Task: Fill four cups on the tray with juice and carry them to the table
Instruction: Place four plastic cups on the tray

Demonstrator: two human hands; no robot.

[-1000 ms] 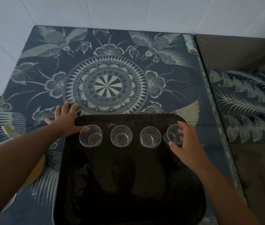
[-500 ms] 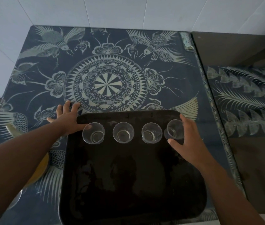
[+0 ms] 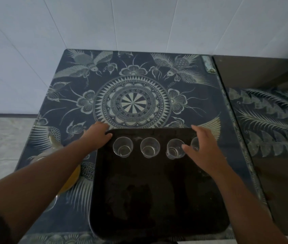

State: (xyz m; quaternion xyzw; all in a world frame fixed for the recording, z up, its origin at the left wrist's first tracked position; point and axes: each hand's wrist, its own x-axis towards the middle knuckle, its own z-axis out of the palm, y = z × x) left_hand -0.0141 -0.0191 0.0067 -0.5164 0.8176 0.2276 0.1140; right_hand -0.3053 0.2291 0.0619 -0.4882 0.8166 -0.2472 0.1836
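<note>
Four empty cups [image 3: 122, 147] line the tray's [image 3: 157, 199] far edge on the patterned desk [image 3: 201, 106], left hand [image 3: 96, 133] resting flat at its corner, right hand [image 3: 204, 147] loosely cupping the rightmost cup without gripping, so a nudge could topple these light cups.

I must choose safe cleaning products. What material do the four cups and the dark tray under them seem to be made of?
The cups look like clear glass or hard clear plastic: the tray shows through their walls, and the rims catch light. Which of the two cannot be told. The tray looks like dark plastic or coated metal, smooth and slightly glossy, with faint dull reflections and rounded corners.
</note>
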